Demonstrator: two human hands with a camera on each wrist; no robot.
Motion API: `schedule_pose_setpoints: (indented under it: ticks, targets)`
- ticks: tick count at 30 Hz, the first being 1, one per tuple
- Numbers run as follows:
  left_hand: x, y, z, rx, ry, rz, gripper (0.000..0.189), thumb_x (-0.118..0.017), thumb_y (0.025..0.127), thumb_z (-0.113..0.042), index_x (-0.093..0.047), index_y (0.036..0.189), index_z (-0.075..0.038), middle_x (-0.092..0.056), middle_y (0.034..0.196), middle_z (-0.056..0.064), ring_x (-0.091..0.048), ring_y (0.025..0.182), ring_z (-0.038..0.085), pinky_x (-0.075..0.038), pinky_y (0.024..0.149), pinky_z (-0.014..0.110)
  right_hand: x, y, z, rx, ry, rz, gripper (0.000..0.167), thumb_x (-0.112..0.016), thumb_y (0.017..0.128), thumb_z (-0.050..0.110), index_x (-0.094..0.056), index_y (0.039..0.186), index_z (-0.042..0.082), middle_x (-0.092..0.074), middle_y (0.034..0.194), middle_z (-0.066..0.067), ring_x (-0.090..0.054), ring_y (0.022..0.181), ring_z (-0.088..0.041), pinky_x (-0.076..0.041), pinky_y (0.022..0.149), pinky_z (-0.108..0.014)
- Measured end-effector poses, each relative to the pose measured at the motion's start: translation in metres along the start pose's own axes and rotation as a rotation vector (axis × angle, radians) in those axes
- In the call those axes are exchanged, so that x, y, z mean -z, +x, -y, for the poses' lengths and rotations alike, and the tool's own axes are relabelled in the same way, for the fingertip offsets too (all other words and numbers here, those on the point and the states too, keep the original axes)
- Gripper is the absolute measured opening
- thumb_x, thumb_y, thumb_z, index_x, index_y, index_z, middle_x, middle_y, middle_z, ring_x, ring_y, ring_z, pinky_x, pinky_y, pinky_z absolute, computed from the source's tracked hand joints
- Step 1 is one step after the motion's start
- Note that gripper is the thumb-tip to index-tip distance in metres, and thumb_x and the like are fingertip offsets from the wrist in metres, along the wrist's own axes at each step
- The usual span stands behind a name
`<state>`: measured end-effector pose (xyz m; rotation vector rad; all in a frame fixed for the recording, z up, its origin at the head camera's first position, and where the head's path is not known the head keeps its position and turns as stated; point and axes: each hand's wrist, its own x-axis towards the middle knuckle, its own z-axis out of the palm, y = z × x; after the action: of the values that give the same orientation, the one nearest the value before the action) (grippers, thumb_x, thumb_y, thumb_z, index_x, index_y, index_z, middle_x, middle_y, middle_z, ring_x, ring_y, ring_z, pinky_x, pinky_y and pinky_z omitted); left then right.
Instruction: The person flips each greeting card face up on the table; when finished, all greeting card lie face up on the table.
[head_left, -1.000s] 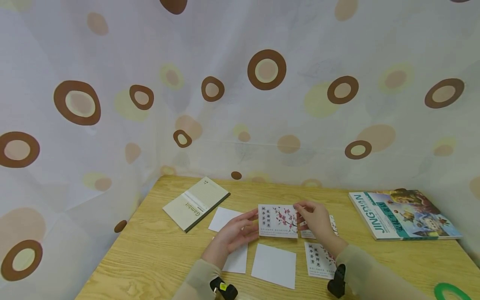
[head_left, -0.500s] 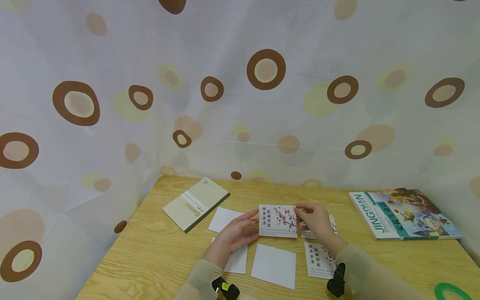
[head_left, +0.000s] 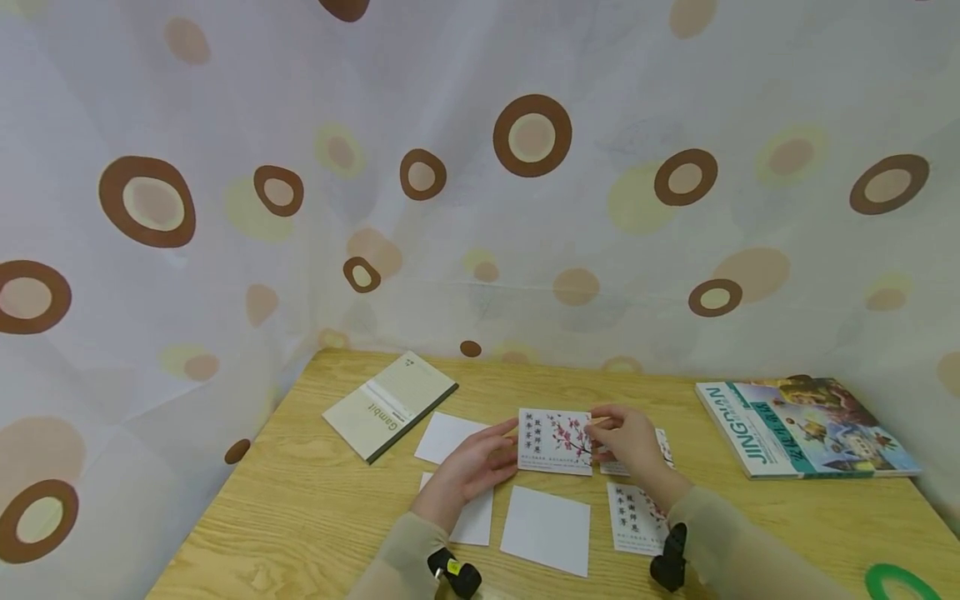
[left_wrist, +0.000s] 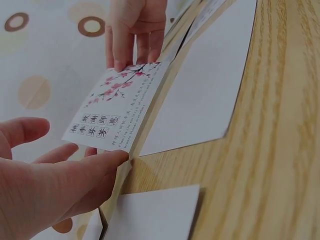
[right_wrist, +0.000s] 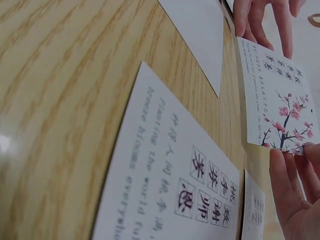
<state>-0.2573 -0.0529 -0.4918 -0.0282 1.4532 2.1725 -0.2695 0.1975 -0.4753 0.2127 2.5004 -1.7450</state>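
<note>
Between my hands is a square white card [head_left: 553,442], printed with pink blossoms and Chinese characters, held up off the table with its picture facing me. My right hand [head_left: 630,437] pinches its right edge, thumb over the blossoms and fingers behind. At the opposite edge, the fingertips of my left hand [head_left: 471,467] touch the card with extended fingers; in the left wrist view its thumb [left_wrist: 25,132] stands away from the card [left_wrist: 112,105]. Beneath lie a blank white card [head_left: 546,531] in the middle and a matching printed card [head_left: 633,517] near my right wrist.
Two more blank cards lie by my left arm, one behind [head_left: 442,437] and one nearer [head_left: 474,523]. Another printed card [head_left: 613,468] is partly hidden under my right hand. A notebook [head_left: 392,406] lies back left, a picture book [head_left: 810,429] right, a green ring [head_left: 900,579] front right.
My right thumb has slid lower and further in over the card's front. The card and my left hand stay nearly in place; the head view has shifted slightly.
</note>
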Motion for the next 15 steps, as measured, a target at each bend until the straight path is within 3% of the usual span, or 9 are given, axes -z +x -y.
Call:
schedule_pose_setpoints:
  ticks: [15]
  targets:
    - [-0.0051,0.0032,-0.0015,0.001,0.006,-0.037,0.052,-0.043,0.102,-0.007,-0.033,0.152,0.0,-0.034,0.153,0.026,-0.045,0.135,0.037,-0.032,0.117,0.052,-0.0018,0.0094,-0.0066,-0.041,-0.049,-0.01,0.041,-0.07,0.09,0.004,-0.058,0.128,-0.002,-0.064,0.098,-0.014,-0.067,0.068,-0.016,-0.06,0.059,-0.032]
